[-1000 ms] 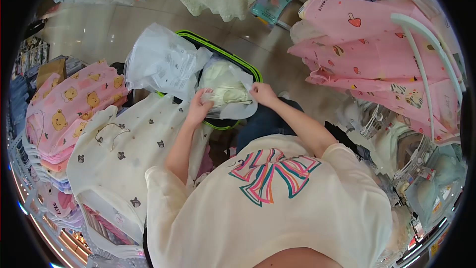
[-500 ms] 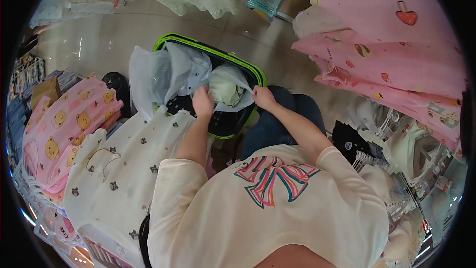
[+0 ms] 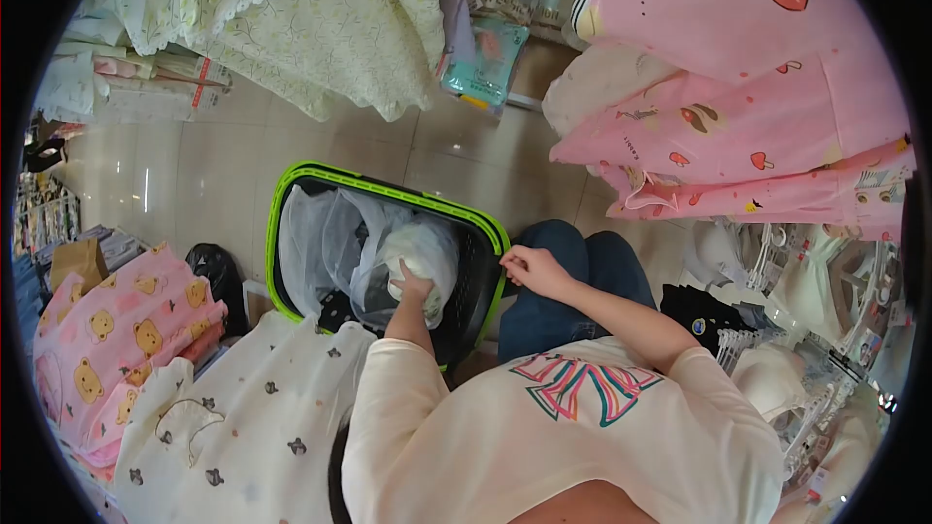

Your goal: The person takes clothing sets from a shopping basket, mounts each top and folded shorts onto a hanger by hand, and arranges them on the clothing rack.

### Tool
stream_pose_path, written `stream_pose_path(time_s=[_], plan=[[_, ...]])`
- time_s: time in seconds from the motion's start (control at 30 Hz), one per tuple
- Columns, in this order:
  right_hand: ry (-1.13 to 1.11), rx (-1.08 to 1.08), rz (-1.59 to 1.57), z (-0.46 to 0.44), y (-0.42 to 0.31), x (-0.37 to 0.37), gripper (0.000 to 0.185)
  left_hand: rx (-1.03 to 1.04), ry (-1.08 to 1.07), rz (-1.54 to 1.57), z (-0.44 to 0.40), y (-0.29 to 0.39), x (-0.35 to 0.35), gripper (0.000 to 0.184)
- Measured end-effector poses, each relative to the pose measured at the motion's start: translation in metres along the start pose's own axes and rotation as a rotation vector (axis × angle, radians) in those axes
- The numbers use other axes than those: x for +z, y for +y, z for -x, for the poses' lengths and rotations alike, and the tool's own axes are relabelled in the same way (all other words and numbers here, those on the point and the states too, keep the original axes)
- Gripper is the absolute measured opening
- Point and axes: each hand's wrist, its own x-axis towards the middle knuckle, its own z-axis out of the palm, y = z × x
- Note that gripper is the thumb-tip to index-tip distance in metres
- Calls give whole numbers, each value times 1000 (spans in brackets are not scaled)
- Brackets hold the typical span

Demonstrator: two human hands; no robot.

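Basket [image 3: 393, 192]: bag [image 3: 306, 243] in along left edge, pale bundle [image 3: 417, 238] in toward right, left hand [image 3: 413, 283] not yet clear, fingers apart; right hand [image 3: 539, 272] by right edge, fingers' closure unclear.

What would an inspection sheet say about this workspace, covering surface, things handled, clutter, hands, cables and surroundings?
Surface: pale tiled floor, showing beyond the basket.
Things handled: black basket with green rim; inside, a translucent bag and a pale bundle in translucent wrapping.
Clutter: black bag and brown paper bag, left of the basket.
Hands: left hand on the bundle, fingers spread; right hand by the rim, contact unclear.
Cables: nothing seen.
Surroundings: pink garments right; white printed garment left.
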Motion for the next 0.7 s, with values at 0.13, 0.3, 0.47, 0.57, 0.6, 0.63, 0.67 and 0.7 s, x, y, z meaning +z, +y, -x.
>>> stream_pose_path(time_s=[0.13,0.3,0.47,0.57,0.6,0.63,0.67,0.7], plan=[[97,48,-7,20,0,-27,11,-185,-81,332,-1,-7,-3,102],[162,153,-127,48,-16,-48,11,-21,-150,93,25,-10,-12,52],[120,172,-126,80,-39,-47,11,90,-340,310,106,43,-52,38],[42,187,-95,98,-66,-43,12,65,-486,555,182,81,-94,32],[10,180,-88,103,-79,-41,12,63,-547,611,202,88,-107,31],[-34,125,13,108,-91,-37,13,59,-608,664,220,93,-120,30],[-78,66,113,110,-103,-35,15,58,-667,716,237,100,-131,29],[-121,6,211,111,-116,-32,17,43,-721,816,256,106,-138,30]])
